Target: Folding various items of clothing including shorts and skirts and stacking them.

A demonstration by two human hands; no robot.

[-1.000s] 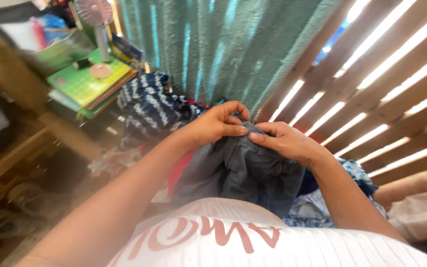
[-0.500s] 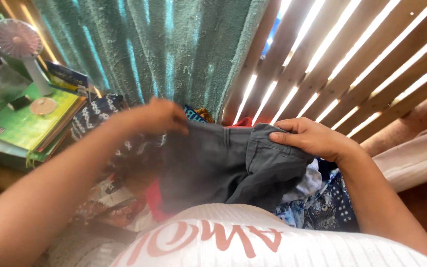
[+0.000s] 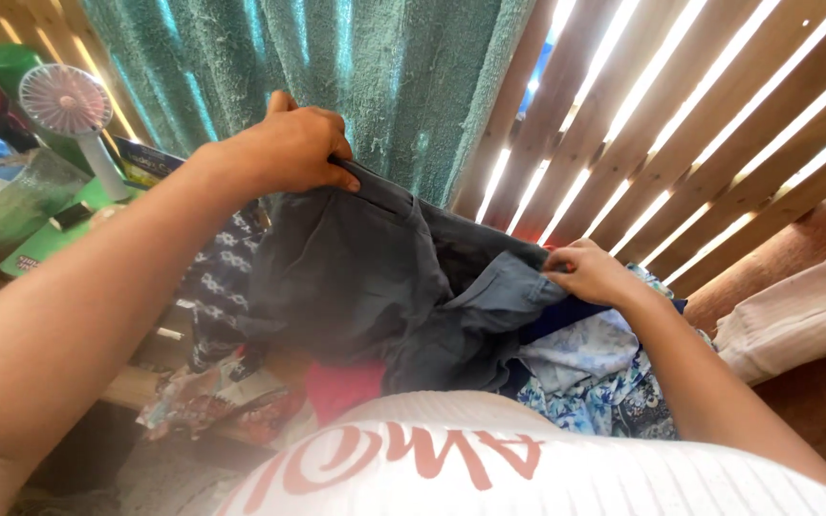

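My left hand (image 3: 289, 148) is raised and grips the waistband of a dark grey pair of shorts (image 3: 375, 277), lifting that side high. My right hand (image 3: 590, 272) sits lower on the right and pinches the other edge of the same garment. The shorts hang stretched between the two hands above a pile of clothes (image 3: 585, 373). A blue floral fabric and a red piece (image 3: 341, 387) lie under them.
A teal curtain (image 3: 365, 67) hangs behind, next to a slatted wooden wall (image 3: 700, 124) with bright light through it. At the left stand a small pink fan (image 3: 69, 105) and green books (image 3: 59, 234). A black-and-white patterned cloth (image 3: 222, 277) lies beside the pile.
My left hand has lifted its side of the shorts upward and my right hand has dropped lower to the right, so the garment is spread wider and tilted.
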